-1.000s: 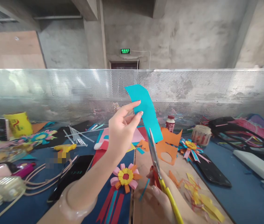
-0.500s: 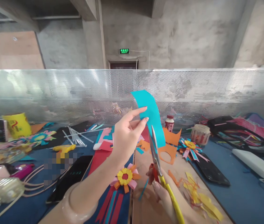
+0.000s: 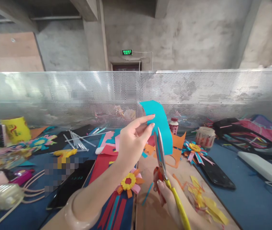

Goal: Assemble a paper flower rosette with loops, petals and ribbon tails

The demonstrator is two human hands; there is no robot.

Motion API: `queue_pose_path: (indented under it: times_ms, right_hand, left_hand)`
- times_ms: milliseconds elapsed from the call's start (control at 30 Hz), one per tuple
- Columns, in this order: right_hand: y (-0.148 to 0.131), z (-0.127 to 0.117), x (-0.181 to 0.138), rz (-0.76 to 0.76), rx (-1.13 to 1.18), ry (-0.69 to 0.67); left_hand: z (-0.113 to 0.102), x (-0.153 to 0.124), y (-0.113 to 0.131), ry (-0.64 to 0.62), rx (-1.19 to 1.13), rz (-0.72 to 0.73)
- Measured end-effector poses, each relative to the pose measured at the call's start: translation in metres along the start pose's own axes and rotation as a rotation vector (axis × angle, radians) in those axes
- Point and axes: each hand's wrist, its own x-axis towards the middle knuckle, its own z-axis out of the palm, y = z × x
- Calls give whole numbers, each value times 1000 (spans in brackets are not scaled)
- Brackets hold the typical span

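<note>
My left hand pinches the left edge of a curved strip of blue paper between thumb and fingers, holding it up above the table. My right hand grips a pair of scissors with yellow and orange-red handles. The blades point upward, slightly parted, at the lower left part of the blue paper. Beneath my left forearm lies a paper flower with a yellow centre and red and blue tails. A brown board lies below my right hand.
Orange paper offcuts and yellow scraps lie on the board. A second paper flower and a black phone are at the right. At left are another phone, a yellow glue gun and white sticks.
My left hand and the blue paper have moved slightly down and to the right. The scissor blades have opened a little, their tips near the paper's left edge.
</note>
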Motion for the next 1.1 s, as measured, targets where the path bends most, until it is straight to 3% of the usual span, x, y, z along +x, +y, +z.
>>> queue_pose_path:
  times_ms: [133, 333, 1100]
  right_hand:
    - [-4, 0, 0, 97, -45, 29]
    - [-12, 2, 2, 100, -70, 79]
    - [-18, 2, 1, 166, -114, 51]
  left_hand:
    - [0, 0, 2, 0, -8, 5]
    - [0, -2, 2, -1, -5, 16]
    - [0, -4, 4, -14, 36, 23]
